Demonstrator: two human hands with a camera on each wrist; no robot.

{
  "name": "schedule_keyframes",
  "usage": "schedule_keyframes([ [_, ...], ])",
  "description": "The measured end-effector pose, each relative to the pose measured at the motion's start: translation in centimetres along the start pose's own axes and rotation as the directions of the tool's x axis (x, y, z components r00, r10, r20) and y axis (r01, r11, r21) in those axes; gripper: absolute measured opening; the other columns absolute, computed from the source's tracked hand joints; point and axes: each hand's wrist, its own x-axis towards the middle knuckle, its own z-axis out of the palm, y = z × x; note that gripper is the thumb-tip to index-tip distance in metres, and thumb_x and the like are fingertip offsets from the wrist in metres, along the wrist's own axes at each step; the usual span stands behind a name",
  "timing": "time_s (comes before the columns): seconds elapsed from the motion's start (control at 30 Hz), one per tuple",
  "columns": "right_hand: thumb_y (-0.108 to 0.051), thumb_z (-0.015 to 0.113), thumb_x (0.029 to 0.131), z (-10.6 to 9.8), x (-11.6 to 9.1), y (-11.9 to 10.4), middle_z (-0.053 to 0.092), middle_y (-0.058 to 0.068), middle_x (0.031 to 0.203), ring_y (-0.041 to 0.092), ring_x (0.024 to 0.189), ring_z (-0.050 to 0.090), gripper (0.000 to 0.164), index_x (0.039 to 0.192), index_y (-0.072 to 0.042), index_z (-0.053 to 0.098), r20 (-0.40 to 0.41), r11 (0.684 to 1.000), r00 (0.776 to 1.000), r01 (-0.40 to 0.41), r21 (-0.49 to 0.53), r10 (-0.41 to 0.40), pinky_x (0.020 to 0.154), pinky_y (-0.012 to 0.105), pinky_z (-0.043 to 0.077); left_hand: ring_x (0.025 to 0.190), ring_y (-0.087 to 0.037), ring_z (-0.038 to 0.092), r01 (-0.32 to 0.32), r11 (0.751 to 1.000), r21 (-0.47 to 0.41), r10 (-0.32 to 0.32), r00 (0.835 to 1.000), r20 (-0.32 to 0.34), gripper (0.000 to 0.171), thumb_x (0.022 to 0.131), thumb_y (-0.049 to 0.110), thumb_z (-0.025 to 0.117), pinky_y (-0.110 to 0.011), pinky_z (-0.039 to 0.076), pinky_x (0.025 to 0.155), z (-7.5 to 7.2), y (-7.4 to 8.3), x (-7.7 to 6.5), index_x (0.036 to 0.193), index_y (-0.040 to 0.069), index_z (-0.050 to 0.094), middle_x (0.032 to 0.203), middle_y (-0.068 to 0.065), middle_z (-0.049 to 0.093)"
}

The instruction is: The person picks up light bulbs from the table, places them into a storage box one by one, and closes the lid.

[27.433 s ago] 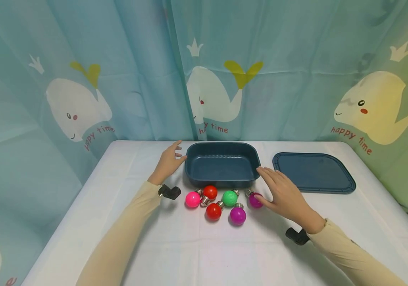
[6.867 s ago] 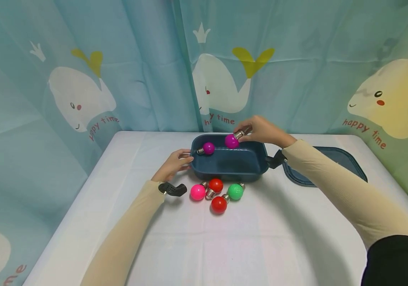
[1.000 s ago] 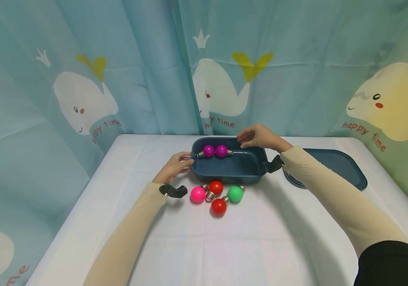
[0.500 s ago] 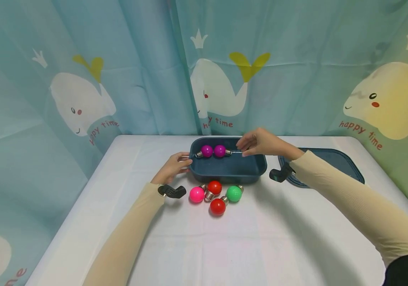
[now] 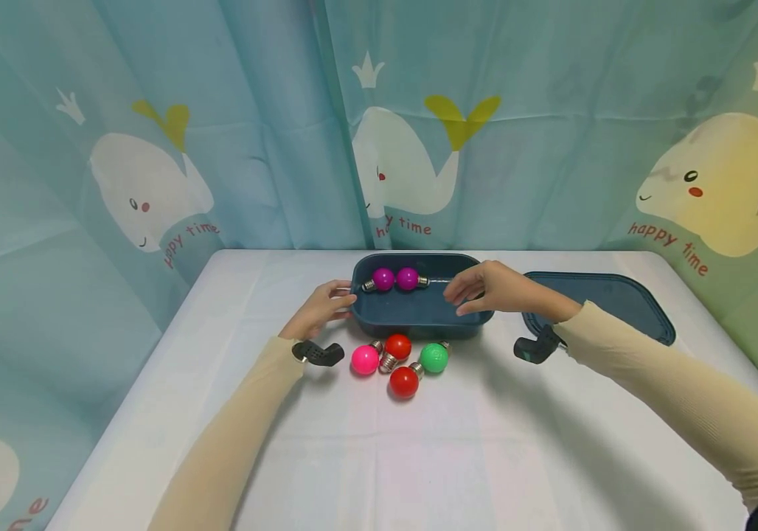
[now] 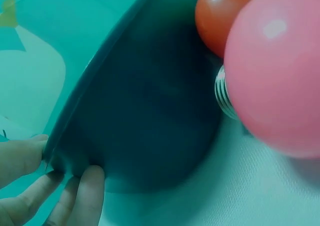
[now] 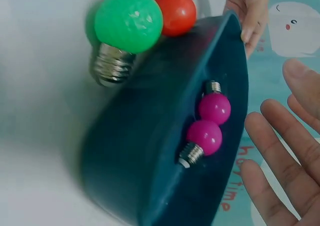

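Observation:
In the head view, a dark blue rectangular box (image 5: 419, 330) stands on the white table with two purple light bulbs (image 5: 383, 279) inside, towards its back left. My left hand (image 5: 319, 308) touches the box's left end, fingertips at the rim and outer wall in the left wrist view. Over the box's right part hovers my right hand (image 5: 493, 287), loosely bent and holding nothing; the right wrist view shows its spread fingers (image 7: 287, 141). Just before the box lie a pink bulb (image 5: 365, 360), a green bulb (image 5: 433, 358) and two red bulbs (image 5: 404, 383), with silver screw bases.
A flat dark blue lid (image 5: 618, 299) lies on the table (image 5: 326, 457) to the right of the box. Behind the table hangs a blue-green curtain (image 5: 273, 133) printed with whales.
Since long ago, both purple bulbs have gone from the table into the box. Over the last second my right hand has moved towards me and slightly right; my left hand has stayed put.

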Motion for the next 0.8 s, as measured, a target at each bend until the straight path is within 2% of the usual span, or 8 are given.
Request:
schedule_keyframes([
  [0.37, -0.005, 0.074, 0.077, 2.4, -1.6, 0.8, 0.069, 0.019, 0.103, 0.028, 0.092, 0.068, 0.031, 0.106, 0.002, 0.067, 0.013, 0.996, 0.998, 0.062, 0.068, -0.063, 0.085, 0.033, 0.056, 0.120, -0.036, 0.050, -0.025, 0.999, 0.047, 0.023, 0.999, 0.033, 0.048, 0.097, 0.007, 0.049, -0.042, 0.048, 0.101, -0.3, 0.3, 0.1, 0.140, -0.006, 0.032, 0.138, -0.026, 0.038],
  [0.6, -0.005, 0.074, 0.077, 4.0, -2.5, 1.5, 0.070, 0.016, 0.104, 0.023, 0.095, 0.067, 0.031, 0.107, -0.003, 0.067, -0.024, 0.996, 0.998, 0.056, 0.075, -0.054, 0.085, 0.027, 0.056, 0.121, -0.036, 0.050, -0.015, 0.999, 0.051, 0.014, 0.999, 0.031, 0.048, 0.096, 0.009, 0.050, -0.042, 0.048, 0.100, -0.3, 0.0, 0.4, 0.139, -0.004, 0.034, 0.139, -0.024, 0.038],
  [0.8, -0.002, 0.074, 0.077, 5.1, -3.2, 2.2, 0.070, 0.016, 0.105, 0.028, 0.096, 0.066, 0.032, 0.108, -0.002, 0.067, -0.036, 0.992, 0.998, 0.061, 0.113, -0.058, 0.086, 0.036, 0.055, 0.123, -0.039, 0.048, -0.017, 0.999, 0.044, 0.016, 0.999, 0.041, 0.048, 0.097, 0.009, 0.049, -0.044, 0.046, 0.102, -0.4, -0.2, 0.5, 0.139, -0.005, 0.032, 0.140, -0.025, 0.037],
])
